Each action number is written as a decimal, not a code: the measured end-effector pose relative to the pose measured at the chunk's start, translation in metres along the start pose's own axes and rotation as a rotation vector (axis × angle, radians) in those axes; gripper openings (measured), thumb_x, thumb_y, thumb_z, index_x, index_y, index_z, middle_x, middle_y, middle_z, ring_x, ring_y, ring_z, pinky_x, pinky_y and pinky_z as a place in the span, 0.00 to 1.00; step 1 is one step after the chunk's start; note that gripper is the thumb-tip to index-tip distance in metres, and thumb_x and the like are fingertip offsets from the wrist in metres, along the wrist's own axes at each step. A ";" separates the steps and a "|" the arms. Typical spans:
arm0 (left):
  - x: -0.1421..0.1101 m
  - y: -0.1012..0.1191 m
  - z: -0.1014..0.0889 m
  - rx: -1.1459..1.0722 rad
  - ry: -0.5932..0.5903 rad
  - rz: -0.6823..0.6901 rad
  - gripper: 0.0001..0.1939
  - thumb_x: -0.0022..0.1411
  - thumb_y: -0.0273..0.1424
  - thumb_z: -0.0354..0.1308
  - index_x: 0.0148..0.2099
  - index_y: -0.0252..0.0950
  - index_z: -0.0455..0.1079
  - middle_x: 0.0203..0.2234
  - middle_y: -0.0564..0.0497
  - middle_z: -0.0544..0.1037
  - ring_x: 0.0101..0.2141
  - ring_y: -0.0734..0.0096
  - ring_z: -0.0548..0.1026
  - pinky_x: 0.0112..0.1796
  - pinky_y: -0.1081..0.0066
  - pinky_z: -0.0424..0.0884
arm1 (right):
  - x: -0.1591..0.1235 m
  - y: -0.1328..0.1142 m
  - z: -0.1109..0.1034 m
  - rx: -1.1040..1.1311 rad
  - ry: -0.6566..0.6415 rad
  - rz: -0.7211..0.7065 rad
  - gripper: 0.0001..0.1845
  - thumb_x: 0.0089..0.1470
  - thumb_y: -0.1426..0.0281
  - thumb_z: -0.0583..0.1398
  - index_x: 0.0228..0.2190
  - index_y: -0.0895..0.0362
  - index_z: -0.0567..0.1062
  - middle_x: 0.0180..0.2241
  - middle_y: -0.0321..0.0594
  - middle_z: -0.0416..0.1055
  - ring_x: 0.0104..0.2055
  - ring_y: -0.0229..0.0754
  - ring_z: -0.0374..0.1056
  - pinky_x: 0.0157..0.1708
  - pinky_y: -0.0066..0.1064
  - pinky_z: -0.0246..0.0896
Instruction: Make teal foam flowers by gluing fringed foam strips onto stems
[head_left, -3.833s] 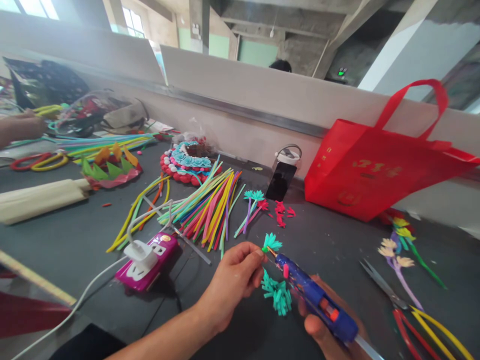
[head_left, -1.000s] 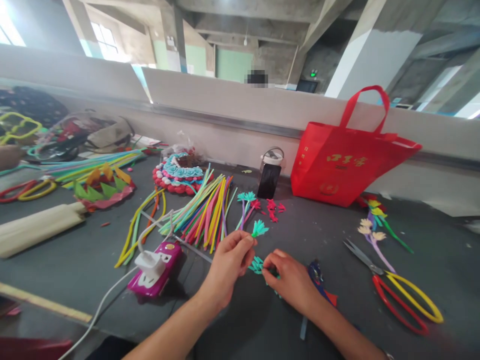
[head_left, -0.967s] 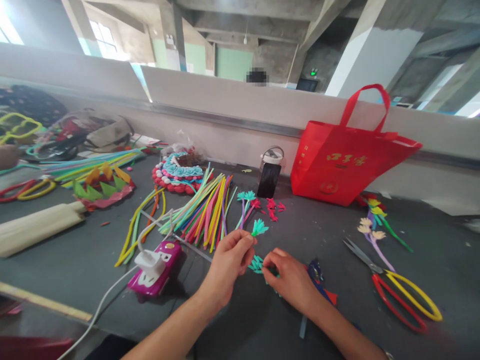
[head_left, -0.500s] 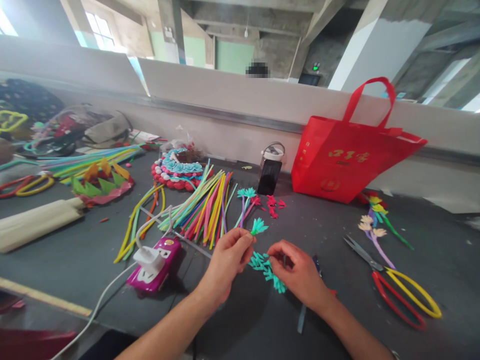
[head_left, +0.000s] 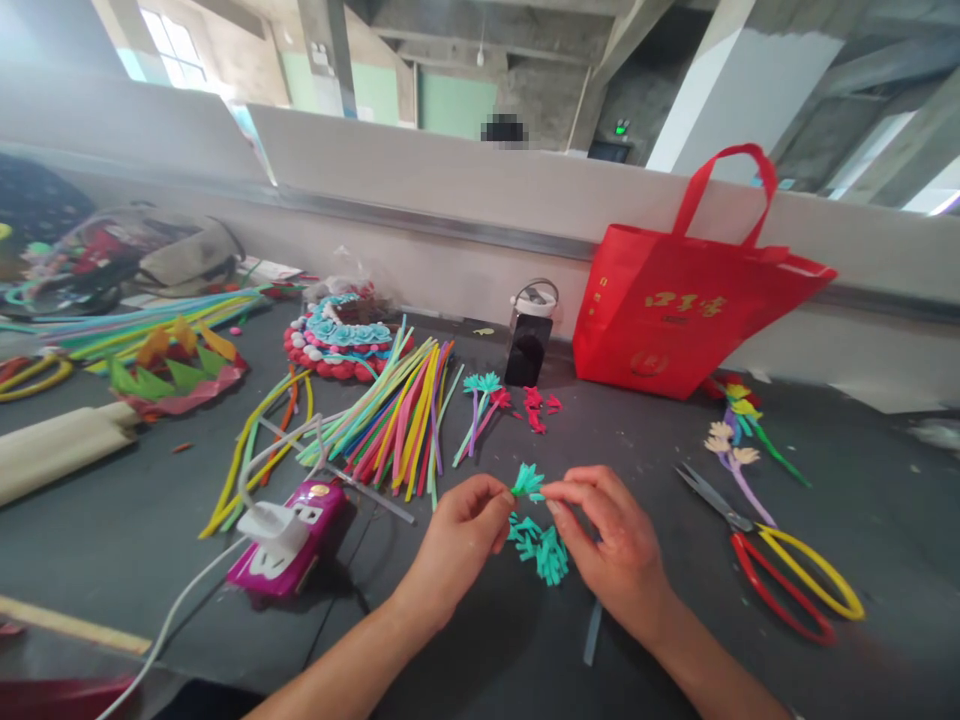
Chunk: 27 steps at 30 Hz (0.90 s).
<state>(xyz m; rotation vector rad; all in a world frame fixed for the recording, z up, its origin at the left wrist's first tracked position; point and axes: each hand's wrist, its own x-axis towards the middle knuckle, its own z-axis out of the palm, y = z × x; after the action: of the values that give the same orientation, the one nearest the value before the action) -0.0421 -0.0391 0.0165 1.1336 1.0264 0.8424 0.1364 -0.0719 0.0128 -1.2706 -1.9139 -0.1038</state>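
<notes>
My left hand [head_left: 471, 522] is closed, thumb and forefinger pinching the green base of a small teal pipe-cleaner flower [head_left: 529, 480]. The petals fan up and to the right. At the flower's right side, my right hand [head_left: 609, 525] has thumb and forefinger nearly together, tips close to or touching the petals. Whatever sits between those tips is too small to make out. Below both hands lies a pile of short teal pipe-cleaner pieces [head_left: 551, 555]. Farther back are teal flowers [head_left: 481, 383] on stems and several short red pieces [head_left: 534, 408].
Scissors [head_left: 754, 535] lie open at right, near finished flowers [head_left: 731, 445]. A red bag [head_left: 690, 310] and a bottle with a phone [head_left: 529, 350] stand at the back. Left are bundled pipe cleaners [head_left: 409, 420], a purple power strip [head_left: 292, 540] with a cord, and a glue stick [head_left: 592, 635].
My right hand has risen from the teal pile to the flower's side. My left hand still holds the flower, now slightly lower. The whole view has shifted a little.
</notes>
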 end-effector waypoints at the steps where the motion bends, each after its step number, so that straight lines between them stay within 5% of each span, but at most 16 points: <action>1: -0.001 -0.001 0.001 0.017 -0.002 0.003 0.12 0.59 0.39 0.56 0.29 0.36 0.65 0.14 0.60 0.61 0.17 0.80 0.53 0.20 0.76 0.48 | 0.000 0.000 0.001 -0.022 0.003 -0.013 0.06 0.62 0.75 0.59 0.39 0.55 0.76 0.36 0.39 0.71 0.39 0.39 0.70 0.41 0.29 0.66; 27: 0.000 -0.007 -0.001 0.131 -0.042 0.116 0.12 0.57 0.37 0.57 0.28 0.34 0.69 0.19 0.58 0.61 0.22 0.77 0.55 0.24 0.74 0.51 | 0.000 -0.004 0.003 -0.129 -0.012 -0.095 0.06 0.63 0.75 0.58 0.36 0.57 0.76 0.33 0.39 0.72 0.36 0.41 0.68 0.40 0.30 0.62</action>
<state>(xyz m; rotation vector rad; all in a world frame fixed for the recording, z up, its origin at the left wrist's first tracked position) -0.0430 -0.0401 0.0093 1.3270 1.0001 0.8493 0.1317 -0.0723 0.0120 -1.2661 -2.0048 -0.2730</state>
